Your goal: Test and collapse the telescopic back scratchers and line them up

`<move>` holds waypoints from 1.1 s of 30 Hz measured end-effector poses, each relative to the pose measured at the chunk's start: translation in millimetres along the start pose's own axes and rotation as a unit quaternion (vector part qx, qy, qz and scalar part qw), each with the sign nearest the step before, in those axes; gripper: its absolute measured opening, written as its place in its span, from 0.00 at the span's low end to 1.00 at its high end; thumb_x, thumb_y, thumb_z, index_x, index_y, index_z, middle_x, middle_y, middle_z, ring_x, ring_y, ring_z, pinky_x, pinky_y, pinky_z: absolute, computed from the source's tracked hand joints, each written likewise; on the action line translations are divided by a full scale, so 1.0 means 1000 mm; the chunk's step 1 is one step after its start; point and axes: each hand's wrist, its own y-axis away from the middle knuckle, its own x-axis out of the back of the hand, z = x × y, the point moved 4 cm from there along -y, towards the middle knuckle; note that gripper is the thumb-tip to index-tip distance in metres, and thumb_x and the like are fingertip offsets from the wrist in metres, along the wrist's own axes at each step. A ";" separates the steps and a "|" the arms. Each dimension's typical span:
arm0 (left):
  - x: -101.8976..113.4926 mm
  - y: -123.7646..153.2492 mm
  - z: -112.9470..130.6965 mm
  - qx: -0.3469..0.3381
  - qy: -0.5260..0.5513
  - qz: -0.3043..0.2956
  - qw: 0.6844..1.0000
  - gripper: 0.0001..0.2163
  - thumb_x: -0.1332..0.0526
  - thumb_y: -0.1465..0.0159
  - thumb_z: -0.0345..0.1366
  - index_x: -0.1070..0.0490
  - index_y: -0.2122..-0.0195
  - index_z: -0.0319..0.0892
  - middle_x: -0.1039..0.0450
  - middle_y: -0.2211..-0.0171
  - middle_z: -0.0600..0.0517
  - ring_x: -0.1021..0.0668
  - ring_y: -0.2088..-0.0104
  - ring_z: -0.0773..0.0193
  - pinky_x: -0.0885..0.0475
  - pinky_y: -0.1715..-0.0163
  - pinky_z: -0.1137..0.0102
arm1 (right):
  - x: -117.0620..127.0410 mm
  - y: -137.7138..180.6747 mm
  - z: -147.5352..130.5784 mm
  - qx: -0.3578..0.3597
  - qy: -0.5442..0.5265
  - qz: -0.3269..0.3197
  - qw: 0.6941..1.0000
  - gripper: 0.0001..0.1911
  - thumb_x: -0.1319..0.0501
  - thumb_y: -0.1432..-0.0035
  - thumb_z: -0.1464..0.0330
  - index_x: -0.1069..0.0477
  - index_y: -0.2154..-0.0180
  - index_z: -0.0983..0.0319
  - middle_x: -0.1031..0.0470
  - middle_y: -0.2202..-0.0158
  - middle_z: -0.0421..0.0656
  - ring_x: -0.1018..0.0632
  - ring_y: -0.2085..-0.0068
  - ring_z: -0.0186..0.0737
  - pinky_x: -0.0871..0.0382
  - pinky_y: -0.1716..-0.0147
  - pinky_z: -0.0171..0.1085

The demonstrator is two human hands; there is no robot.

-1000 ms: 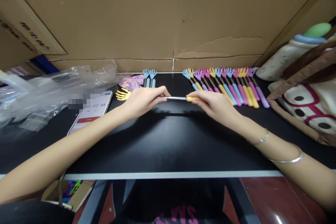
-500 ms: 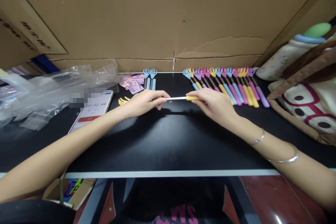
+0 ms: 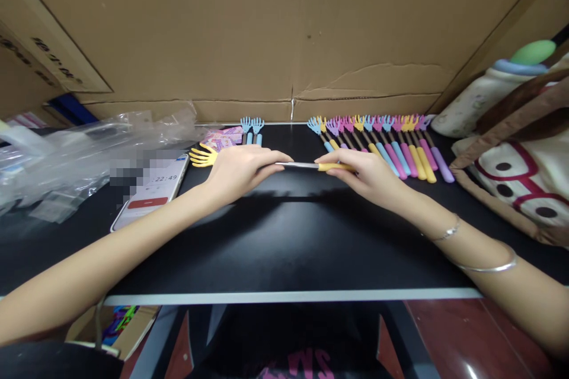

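Observation:
Between my two hands a yellow back scratcher (image 3: 299, 164) lies level above the black table, its metal rod bare in the middle. My left hand (image 3: 242, 173) is closed around the rod near the head; the yellow hand-shaped claw sticks out to the left of it. At the other end, my right hand (image 3: 362, 174) pinches the yellow handle. Behind my right hand, a row of back scratchers (image 3: 402, 154) in blue, yellow, pink and purple lies side by side. Two blue back scratchers (image 3: 252, 130) lie beyond my left hand, their lower parts hidden by it.
Pink printed cards (image 3: 224, 137) lie behind my left hand. A phone (image 3: 153, 195) showing a running timer and clear plastic bags (image 3: 89, 154) are at left. To the right are a white bottle (image 3: 482, 98) and a bag (image 3: 524, 189). Cardboard (image 3: 249, 29) walls the back.
The back scratcher has turned so its yellow claw shows more fully at left. My left hand has rolled over and its fingers have closed up. My right hand still holds the handle.

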 end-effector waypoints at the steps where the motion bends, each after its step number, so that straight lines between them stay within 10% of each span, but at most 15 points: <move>1: 0.000 0.001 0.001 -0.015 -0.015 0.015 1.000 0.14 0.48 0.30 0.44 0.23 0.53 0.51 0.20 0.66 0.55 0.22 0.67 0.65 0.38 0.70 0.73 | 0.000 0.000 0.002 -0.008 -0.014 -0.007 1.000 0.13 0.46 0.35 0.62 0.27 0.55 0.60 0.20 0.57 0.46 0.21 0.60 0.39 0.30 0.62 0.37; 15: 0.007 -0.002 0.010 -0.069 -0.078 0.001 0.995 0.17 0.51 0.29 0.45 0.23 0.52 0.52 0.23 0.72 0.52 0.28 0.72 0.66 0.42 0.75 0.70 | -0.009 0.001 0.007 -0.171 -0.282 -0.197 0.923 0.19 0.44 0.37 0.57 0.31 0.55 0.65 0.25 0.70 0.42 0.38 0.79 0.27 0.45 0.81 0.31; 25: 0.000 0.000 0.003 -0.065 -0.070 0.002 0.995 0.18 0.53 0.28 0.43 0.24 0.53 0.49 0.23 0.71 0.52 0.25 0.69 0.66 0.44 0.76 0.71 | -0.008 -0.001 -0.003 -0.063 -0.065 -0.073 0.993 0.16 0.51 0.33 0.63 0.29 0.55 0.63 0.24 0.70 0.41 0.25 0.69 0.35 0.35 0.66 0.34; 33: -0.002 0.000 0.000 -0.016 -0.037 -0.032 0.999 0.17 0.53 0.29 0.43 0.24 0.53 0.49 0.20 0.61 0.52 0.21 0.64 0.64 0.38 0.72 0.72 | -0.006 0.003 -0.011 -0.001 0.142 0.014 0.990 0.14 0.50 0.33 0.66 0.27 0.55 0.59 0.19 0.67 0.39 0.21 0.67 0.35 0.36 0.72 0.32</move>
